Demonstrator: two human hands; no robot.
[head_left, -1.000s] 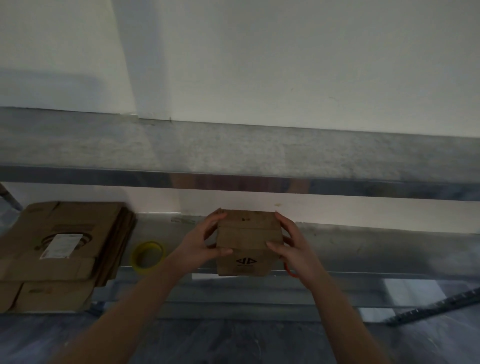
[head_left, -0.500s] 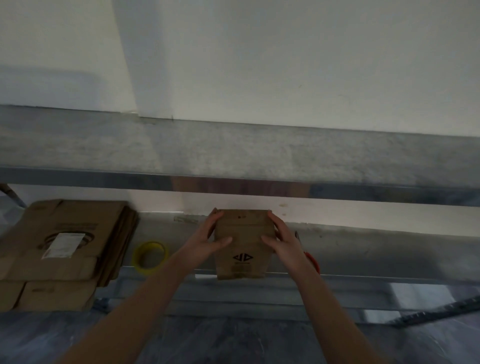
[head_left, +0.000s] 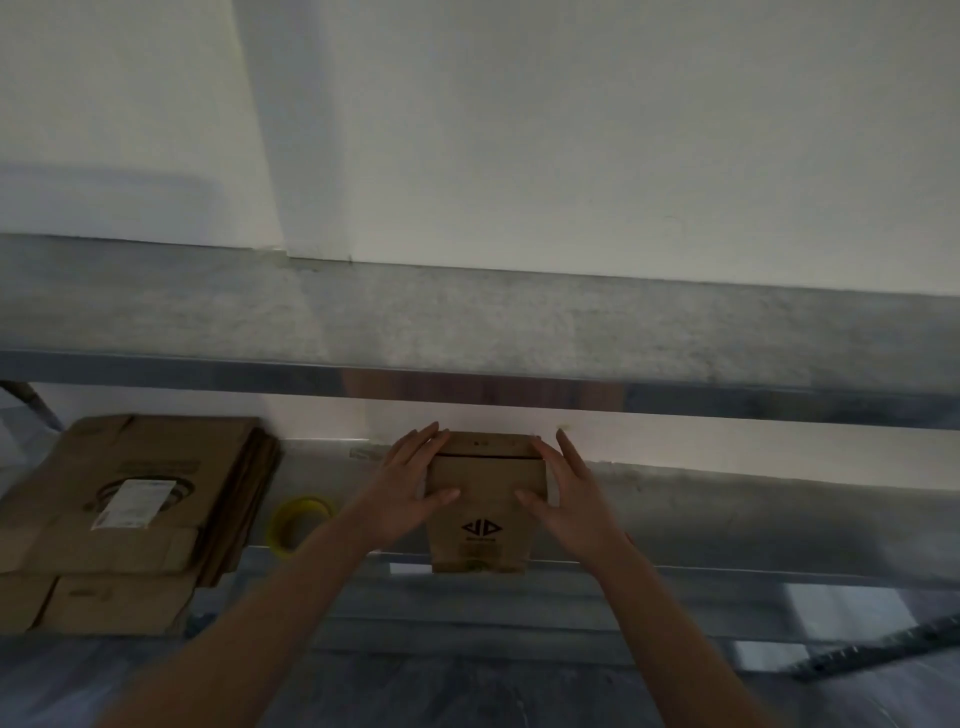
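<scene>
l grip (head_left: 410, 491) spread, flat on box (head_left: 485, 525) l side | r grip (head_left: 571, 501) spread, flat on r side | box on shelf (head_left: 753, 519) edge

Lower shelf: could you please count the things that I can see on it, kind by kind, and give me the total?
Small cardboard box: 1
Stack of flattened cardboard boxes: 1 (the single sheets cannot be counted)
Yellow tape roll: 1
Total: 3
</scene>
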